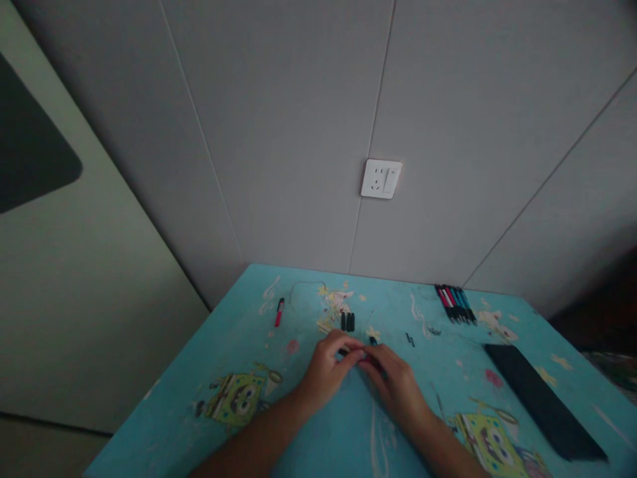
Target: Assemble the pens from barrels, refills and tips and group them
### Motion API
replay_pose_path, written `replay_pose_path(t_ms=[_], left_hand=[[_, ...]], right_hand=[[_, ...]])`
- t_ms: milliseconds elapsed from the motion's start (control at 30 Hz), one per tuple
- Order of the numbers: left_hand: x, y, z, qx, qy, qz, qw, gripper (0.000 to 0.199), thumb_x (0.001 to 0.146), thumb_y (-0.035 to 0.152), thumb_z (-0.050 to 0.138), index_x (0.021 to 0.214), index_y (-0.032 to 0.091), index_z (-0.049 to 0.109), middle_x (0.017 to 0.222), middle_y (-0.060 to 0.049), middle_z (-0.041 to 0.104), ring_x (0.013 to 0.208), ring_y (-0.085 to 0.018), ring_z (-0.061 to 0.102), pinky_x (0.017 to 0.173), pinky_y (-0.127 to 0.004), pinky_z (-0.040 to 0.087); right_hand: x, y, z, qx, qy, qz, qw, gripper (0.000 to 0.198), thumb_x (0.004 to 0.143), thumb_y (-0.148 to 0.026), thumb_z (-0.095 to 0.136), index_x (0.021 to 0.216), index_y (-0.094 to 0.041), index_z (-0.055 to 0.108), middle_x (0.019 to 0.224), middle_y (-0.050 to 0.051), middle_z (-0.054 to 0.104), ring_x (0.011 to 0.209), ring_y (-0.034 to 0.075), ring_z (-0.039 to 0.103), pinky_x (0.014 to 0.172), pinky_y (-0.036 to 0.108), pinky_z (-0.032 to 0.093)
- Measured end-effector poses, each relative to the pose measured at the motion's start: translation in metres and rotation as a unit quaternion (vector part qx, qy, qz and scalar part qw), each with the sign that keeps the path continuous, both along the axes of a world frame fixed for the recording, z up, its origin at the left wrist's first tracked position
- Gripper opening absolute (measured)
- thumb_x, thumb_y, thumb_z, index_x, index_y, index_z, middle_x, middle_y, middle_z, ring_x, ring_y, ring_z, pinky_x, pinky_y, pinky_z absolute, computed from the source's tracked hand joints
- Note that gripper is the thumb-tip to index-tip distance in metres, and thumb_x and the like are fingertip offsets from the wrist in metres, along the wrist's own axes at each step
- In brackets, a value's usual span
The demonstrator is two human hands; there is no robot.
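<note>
Over the blue table (308,289), the person's hands meet fingertip to fingertip: the left hand (329,366) pinches a small dark piece (342,352), mostly hidden by its fingers, and the right hand (397,377) has its fingers bent in narrow beside a dark tip (373,340), though I can't tell whether it grips it. Just beyond stand out three short black pieces (348,322) side by side, with two thin dark bits (410,340) to their right. One red-and-black pen (279,312) lies at left; about six more pens (455,304), some red, some blue, line up near the wall. One flat black strip (542,398) lies at right
</note>
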State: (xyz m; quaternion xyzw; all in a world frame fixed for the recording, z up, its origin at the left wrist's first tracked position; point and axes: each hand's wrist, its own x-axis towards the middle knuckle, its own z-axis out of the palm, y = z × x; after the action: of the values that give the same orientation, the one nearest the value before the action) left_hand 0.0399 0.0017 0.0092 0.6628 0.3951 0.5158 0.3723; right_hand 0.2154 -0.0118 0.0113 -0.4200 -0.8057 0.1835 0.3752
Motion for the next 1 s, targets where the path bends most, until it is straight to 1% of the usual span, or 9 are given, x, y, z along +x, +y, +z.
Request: replay_pose_path(t_ms=[133,333,500,600,700,800,867,933,1000], left_hand=[[0.002,-0.001,-0.002,-0.031,-0.008,-0.008,0.999,0.013,0.085,0.027,0.063,0.093,0.020,0.071,0.088,-0.004,0.070,0.086,-0.018,0.064,0.081,-0.030,0.049],[0.004,0.000,-0.006,-0.086,-0.046,-0.030,0.995,0.018,0.086,0.031,0.062,0.096,0.018,0.071,0.092,-0.006,0.071,0.088,-0.020,0.065,0.081,-0.031,0.051],[0.004,0.000,-0.009,-0.136,-0.080,-0.085,0.984,0.024,0.089,0.032,0.059,0.106,0.017,0.067,0.097,-0.008,0.070,0.088,-0.019,0.065,0.079,-0.031,0.052],[0.003,-0.002,-0.006,-0.142,-0.062,-0.124,0.980,0.025,0.089,0.030,0.057,0.110,0.018,0.065,0.100,-0.008,0.069,0.085,-0.018,0.065,0.077,-0.030,0.052],[0.001,-0.003,-0.003,-0.135,-0.015,-0.155,0.979,0.022,0.089,0.028,0.057,0.107,0.018,0.067,0.096,-0.006,0.069,0.082,-0.018,0.064,0.074,-0.029,0.051],[-0.001,0.000,-0.003,-0.117,0.008,-0.127,0.985,0.020,0.089,0.027,0.058,0.105,0.020,0.067,0.096,-0.005,0.069,0.088,-0.019,0.063,0.078,-0.030,0.050],[-0.002,0.003,-0.006,-0.118,-0.002,-0.102,0.988,0.020,0.090,0.028,0.056,0.105,0.019,0.066,0.093,-0.005,0.069,0.087,-0.018,0.064,0.078,-0.029,0.050],[-0.003,0.005,-0.009,-0.126,-0.019,-0.097,0.987,0.021,0.091,0.029,0.054,0.107,0.019,0.064,0.091,-0.004,0.068,0.083,-0.017,0.064,0.077,-0.029,0.050],[-0.004,0.006,-0.011,-0.129,-0.030,-0.103,0.986,0.022,0.091,0.031,0.054,0.107,0.019,0.063,0.092,-0.004,0.068,0.083,-0.017,0.064,0.077,-0.029,0.049]], right_hand=[[-0.001,-0.003,-0.001,-0.001,0.028,-0.016,0.999,0.019,0.093,-0.028,0.053,0.107,-0.022,0.065,0.091,0.007,0.069,0.080,0.019,0.066,0.073,0.031,0.055],[0.001,-0.004,0.000,0.033,0.045,-0.020,0.998,0.017,0.093,-0.027,0.053,0.101,-0.023,0.068,0.092,0.007,0.070,0.084,0.021,0.066,0.075,0.035,0.056],[0.005,-0.001,0.004,0.004,0.041,-0.026,0.999,0.016,0.094,-0.025,0.052,0.099,-0.023,0.067,0.092,0.006,0.068,0.085,0.020,0.064,0.077,0.035,0.054],[0.006,0.000,0.004,0.002,0.052,-0.033,0.998,0.015,0.094,-0.024,0.052,0.098,-0.022,0.066,0.091,0.007,0.067,0.085,0.020,0.064,0.077,0.034,0.054],[0.008,0.001,0.006,0.021,0.063,-0.042,0.997,0.013,0.094,-0.024,0.053,0.098,-0.022,0.064,0.095,0.008,0.066,0.089,0.021,0.063,0.080,0.035,0.053],[0.015,0.003,0.010,0.046,0.070,-0.081,0.993,0.013,0.093,-0.025,0.052,0.099,-0.022,0.063,0.100,0.008,0.065,0.095,0.022,0.062,0.085,0.037,0.051],[0.022,0.005,0.012,0.059,0.076,-0.123,0.988,0.013,0.093,-0.026,0.053,0.099,-0.022,0.063,0.100,0.008,0.065,0.095,0.022,0.062,0.085,0.038,0.051],[0.028,0.007,0.013,0.067,0.072,-0.151,0.984,0.013,0.093,-0.027,0.053,0.098,-0.022,0.063,0.097,0.008,0.066,0.091,0.022,0.063,0.082,0.037,0.052],[0.033,0.009,0.012,0.072,0.058,-0.155,0.984,0.014,0.093,-0.027,0.052,0.099,-0.022,0.064,0.096,0.008,0.066,0.088,0.022,0.063,0.080,0.036,0.052]])
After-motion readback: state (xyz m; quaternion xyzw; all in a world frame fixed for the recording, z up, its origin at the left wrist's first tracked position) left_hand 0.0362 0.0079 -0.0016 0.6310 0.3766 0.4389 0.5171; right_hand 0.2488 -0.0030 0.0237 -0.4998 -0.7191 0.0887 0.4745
